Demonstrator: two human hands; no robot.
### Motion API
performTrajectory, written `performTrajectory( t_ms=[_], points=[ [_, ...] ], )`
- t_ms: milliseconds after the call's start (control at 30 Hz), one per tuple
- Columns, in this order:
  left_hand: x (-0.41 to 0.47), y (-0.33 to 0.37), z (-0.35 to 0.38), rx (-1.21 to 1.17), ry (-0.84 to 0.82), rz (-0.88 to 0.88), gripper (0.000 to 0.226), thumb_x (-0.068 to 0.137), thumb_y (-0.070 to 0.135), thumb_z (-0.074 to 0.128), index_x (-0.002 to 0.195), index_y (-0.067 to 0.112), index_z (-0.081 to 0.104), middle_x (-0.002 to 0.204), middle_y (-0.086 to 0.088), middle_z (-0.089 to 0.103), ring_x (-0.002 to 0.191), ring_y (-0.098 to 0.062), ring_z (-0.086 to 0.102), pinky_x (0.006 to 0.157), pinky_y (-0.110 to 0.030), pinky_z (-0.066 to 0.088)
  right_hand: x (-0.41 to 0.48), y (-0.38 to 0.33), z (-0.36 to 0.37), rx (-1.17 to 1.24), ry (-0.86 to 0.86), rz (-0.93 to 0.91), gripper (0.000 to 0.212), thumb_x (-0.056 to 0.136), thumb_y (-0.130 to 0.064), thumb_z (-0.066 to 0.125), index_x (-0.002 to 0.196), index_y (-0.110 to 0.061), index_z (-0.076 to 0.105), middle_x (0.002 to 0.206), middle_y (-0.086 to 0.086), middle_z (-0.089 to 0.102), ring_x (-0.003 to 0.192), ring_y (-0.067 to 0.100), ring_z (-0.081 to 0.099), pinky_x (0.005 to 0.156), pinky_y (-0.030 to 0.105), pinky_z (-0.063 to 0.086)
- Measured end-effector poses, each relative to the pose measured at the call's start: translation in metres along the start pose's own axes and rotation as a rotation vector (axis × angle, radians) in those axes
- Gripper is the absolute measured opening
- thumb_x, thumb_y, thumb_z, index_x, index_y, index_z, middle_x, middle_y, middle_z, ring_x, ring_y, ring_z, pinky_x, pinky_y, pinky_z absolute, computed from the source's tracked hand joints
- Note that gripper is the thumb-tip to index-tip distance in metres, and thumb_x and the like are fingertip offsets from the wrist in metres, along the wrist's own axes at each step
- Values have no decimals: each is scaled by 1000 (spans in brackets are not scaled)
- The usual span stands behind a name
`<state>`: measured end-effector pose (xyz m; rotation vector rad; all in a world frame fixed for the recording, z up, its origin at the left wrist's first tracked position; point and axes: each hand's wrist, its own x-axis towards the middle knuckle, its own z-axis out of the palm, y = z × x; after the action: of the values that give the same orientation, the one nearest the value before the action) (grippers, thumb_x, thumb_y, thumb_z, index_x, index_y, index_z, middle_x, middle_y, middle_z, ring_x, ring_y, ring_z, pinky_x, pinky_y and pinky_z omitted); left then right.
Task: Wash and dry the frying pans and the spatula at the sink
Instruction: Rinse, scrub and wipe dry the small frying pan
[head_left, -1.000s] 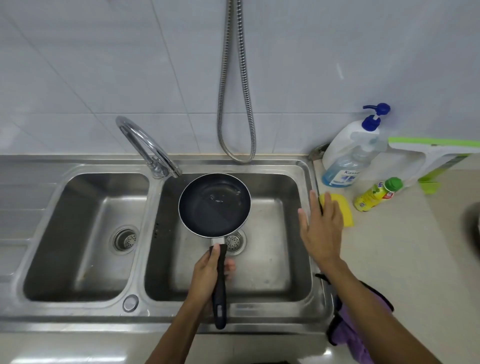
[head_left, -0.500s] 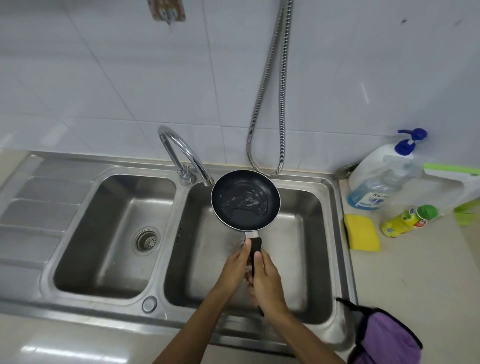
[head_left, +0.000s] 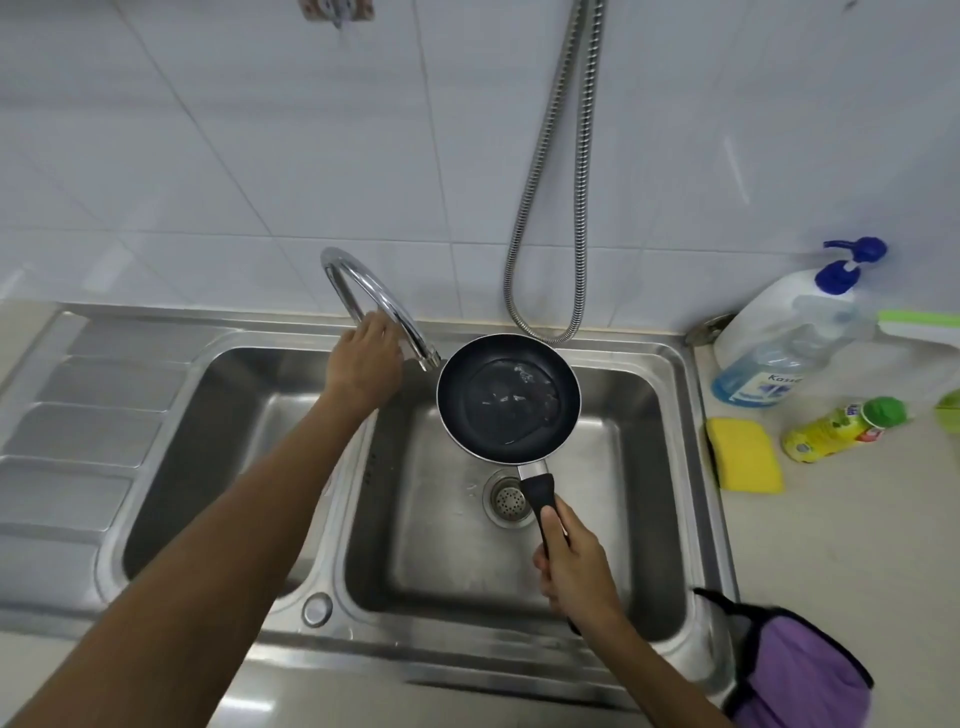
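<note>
Frying pan (head_left: 508, 397), holding some water, is hovering over the right basin of the sink (head_left: 647, 519). Right hand (head_left: 576, 566) is gripping its black handle. Left hand (head_left: 363, 364) is touching the faucet (head_left: 356, 278) base; whether it is grasping cannot be told.

The left grip (head_left: 363, 358) hides the foot of the tap (head_left: 374, 296), the right grip (head_left: 576, 566) the end of the handle (head_left: 537, 493); the cloth (head_left: 800, 675) runs off-frame.
</note>
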<state>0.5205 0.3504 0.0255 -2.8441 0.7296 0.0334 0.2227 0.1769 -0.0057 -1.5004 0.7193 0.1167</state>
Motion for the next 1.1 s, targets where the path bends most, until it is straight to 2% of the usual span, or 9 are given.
performTrajectory(
  t_ms=[133,200,300,333,400,533,767,900,1100],
  points=[
    [-23,16,11,-186,24,-204,38,91,6,47,127,-1,57,125,-20,58,117,-37,57,95,-45,49,-2,9,2,-26,15,9,26,107,-34,42,105,-51,61,59,4,45,44,13,37,38,22,31],
    [-56,24,29,-262,-94,-267,43,93,4,45,136,-4,47,136,-22,52,117,-39,59,94,-45,50,-2,14,3,-52,11,19,26,107,-35,42,105,-51,62,58,2,46,43,12,38,39,22,32],
    [-91,25,54,-242,-202,-173,70,96,5,43,157,-2,11,167,-19,12,148,-31,33,104,-42,44,-2,22,3,-99,11,13,24,107,-37,41,104,-49,62,57,1,47,44,12,40,40,23,33],
    [-89,23,56,-254,-214,-161,73,96,6,44,158,-1,6,168,-17,5,154,-29,21,109,-43,41,-2,24,3,-112,6,14,24,107,-37,41,105,-50,61,58,1,47,44,12,41,41,23,34],
    [-81,21,51,-274,-273,-176,73,97,9,43,158,1,5,169,-14,3,156,-27,13,112,-45,36,-5,28,2,-126,-3,13,24,107,-37,41,111,-49,61,58,2,46,44,13,41,42,24,35],
    [-79,19,43,-261,-334,-175,72,100,12,44,159,2,4,170,-11,0,153,-29,22,108,-45,39,-5,33,-2,-153,-17,-46,29,107,-36,42,106,-60,58,58,3,43,45,13,39,41,23,34],
    [-80,19,45,-299,-331,-183,76,98,13,49,159,3,5,169,-12,0,151,-32,27,107,-47,40,4,53,-39,-340,-1,-113,35,104,-42,44,137,-56,48,52,-2,48,45,7,45,50,28,40],
    [-80,19,44,-302,-357,-189,79,97,14,52,159,3,4,170,-11,-1,150,-33,30,107,-48,41,21,46,-34,-356,-11,-128,35,103,-46,42,137,-56,45,53,-4,53,47,5,50,56,28,42],
    [-80,18,42,-341,-371,-207,79,97,14,55,159,4,6,170,-11,0,143,-40,39,105,-50,41,9,52,-23,-314,-63,-149,29,105,-40,44,127,-59,51,57,0,52,49,7,49,52,28,43]
  ],
)
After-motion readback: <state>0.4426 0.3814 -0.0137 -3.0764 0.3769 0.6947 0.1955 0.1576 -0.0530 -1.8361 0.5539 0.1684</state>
